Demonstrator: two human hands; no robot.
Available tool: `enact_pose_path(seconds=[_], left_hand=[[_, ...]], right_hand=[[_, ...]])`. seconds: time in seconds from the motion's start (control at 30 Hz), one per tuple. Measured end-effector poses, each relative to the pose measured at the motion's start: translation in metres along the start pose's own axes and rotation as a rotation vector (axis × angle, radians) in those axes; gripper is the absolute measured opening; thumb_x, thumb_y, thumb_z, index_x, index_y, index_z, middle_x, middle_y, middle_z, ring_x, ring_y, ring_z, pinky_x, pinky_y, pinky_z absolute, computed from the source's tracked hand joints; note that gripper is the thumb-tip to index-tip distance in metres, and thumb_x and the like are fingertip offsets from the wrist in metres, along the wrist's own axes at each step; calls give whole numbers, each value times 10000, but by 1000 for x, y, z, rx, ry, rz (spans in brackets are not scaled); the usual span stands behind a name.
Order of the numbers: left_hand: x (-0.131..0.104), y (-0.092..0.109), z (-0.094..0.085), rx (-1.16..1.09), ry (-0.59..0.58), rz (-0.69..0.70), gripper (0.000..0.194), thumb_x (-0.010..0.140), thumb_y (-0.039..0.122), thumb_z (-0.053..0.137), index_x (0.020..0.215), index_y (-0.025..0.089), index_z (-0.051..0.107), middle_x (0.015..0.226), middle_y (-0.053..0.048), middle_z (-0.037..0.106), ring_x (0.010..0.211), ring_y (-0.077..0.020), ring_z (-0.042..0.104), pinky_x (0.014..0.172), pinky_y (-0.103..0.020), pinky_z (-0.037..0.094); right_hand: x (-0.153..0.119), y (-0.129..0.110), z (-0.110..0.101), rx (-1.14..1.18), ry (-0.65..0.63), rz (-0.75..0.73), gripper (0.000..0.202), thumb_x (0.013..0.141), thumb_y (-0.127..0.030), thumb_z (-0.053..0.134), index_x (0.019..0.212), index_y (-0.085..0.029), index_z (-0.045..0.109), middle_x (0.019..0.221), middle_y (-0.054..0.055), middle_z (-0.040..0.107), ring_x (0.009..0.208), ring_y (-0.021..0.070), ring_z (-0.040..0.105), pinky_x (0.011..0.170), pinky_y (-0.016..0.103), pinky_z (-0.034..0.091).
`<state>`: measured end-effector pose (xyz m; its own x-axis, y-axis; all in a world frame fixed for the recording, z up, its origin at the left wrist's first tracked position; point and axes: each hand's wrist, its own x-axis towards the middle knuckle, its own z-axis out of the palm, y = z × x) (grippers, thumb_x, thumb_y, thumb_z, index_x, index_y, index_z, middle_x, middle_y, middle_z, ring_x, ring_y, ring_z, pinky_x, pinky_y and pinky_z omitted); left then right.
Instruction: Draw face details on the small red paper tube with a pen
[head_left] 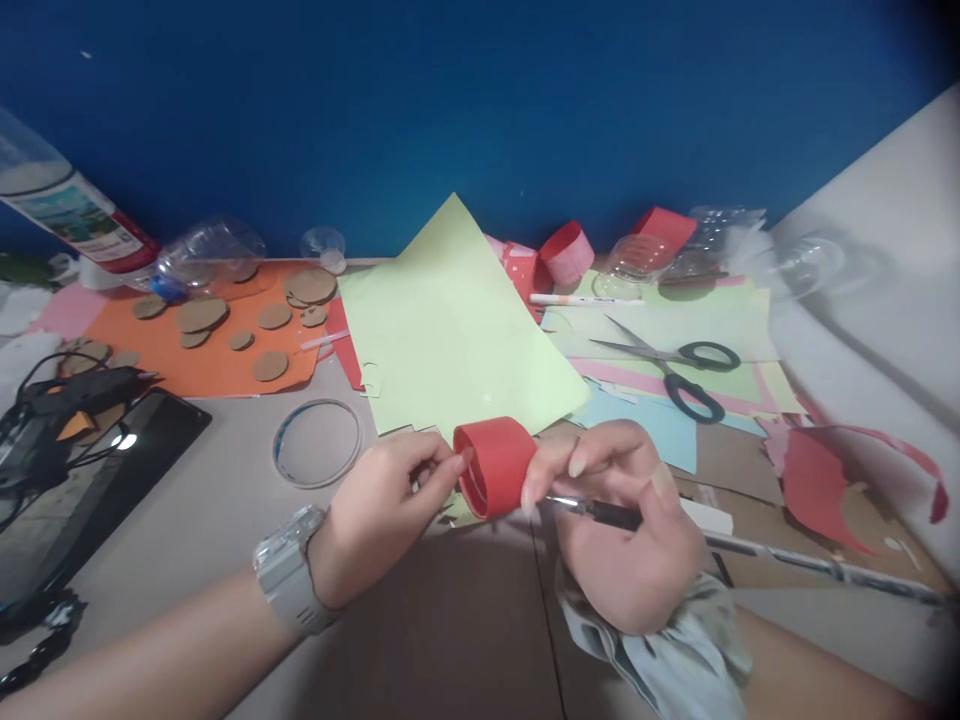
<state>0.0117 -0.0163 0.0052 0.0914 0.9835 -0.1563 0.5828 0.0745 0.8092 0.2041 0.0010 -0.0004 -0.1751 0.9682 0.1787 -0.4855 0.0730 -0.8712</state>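
Observation:
A short red paper ring (506,465) is held up over the front of a pale green sheet (465,320). My left hand (390,505), with a watch on its wrist, pinches the ring's left rim between thumb and finger. Fingertips of my right hand (626,520) touch the ring's right side. Across the right palm lies a pen (611,514) with a silver tip and dark grip, its tip toward the ring. A long grey stick (825,568) extends right from behind that hand; whether it belongs to the pen I cannot tell.
Scissors (667,365) lie open on coloured papers at right. A tape roll (317,443) is left of my hands. Cardboard discs (201,315) rest on an orange sheet (165,368). A glue gun (82,400) and phone (142,470) sit far left. Plastic bottle pieces (217,250) line the blue wall.

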Motion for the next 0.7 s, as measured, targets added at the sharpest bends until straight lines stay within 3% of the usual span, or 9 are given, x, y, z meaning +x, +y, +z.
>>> enact_pose_path(seconds=[0.17,0.5,0.7], left_hand=[[0,2,1,-23,-19,-24,323,949,350,598,670,240,477,659,45,529,651,-155,462,641,-305,341],[1,-9,-2,-137,-42,-45,427,1076,514,463,757,234,513,714,46,478,697,-156,441,675,-300,375],[2,-11,-2,-135,-30,-28,430,1090,484,447,735,243,452,695,54,434,677,-154,407,666,-311,346]], right_hand=[[4,-4,-7,-21,-16,56,301,1039,-554,639,875,-317,725,687,27,746,581,260,660,592,411,516],[8,4,-10,-12,-28,-13,303,1064,-496,600,912,-288,758,698,27,736,588,235,642,571,366,515],[5,5,-6,-3,-28,-41,310,1071,-515,593,925,-284,740,703,22,752,575,227,648,568,361,508]])
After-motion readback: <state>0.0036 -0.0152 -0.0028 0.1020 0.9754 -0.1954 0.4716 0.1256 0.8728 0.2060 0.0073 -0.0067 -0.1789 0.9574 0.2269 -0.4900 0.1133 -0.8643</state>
